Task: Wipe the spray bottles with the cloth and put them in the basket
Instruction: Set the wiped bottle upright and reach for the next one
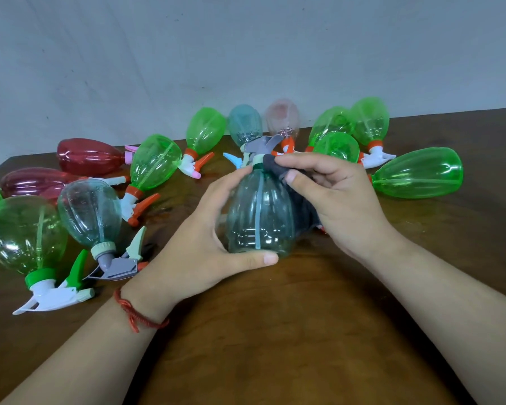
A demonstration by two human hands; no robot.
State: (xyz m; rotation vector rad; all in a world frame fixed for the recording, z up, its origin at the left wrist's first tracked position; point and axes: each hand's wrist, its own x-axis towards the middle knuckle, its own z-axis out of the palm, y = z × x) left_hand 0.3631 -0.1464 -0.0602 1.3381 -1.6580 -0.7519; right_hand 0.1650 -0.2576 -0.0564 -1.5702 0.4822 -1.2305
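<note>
Spray bottle (257,217) sits between both hands over the counter (275,331), long axis pointing away from the person, base nearest, nozzle far. Left hand (199,244) grips its left side. Right hand (342,200) pinches the cloth (275,166) against the neck, right side. Basket not in view.

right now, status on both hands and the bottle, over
Left hand grips the clear bottle. Right hand presses the dark cloth on its neck. No basket in view; other bottles lie around on the table.
</note>
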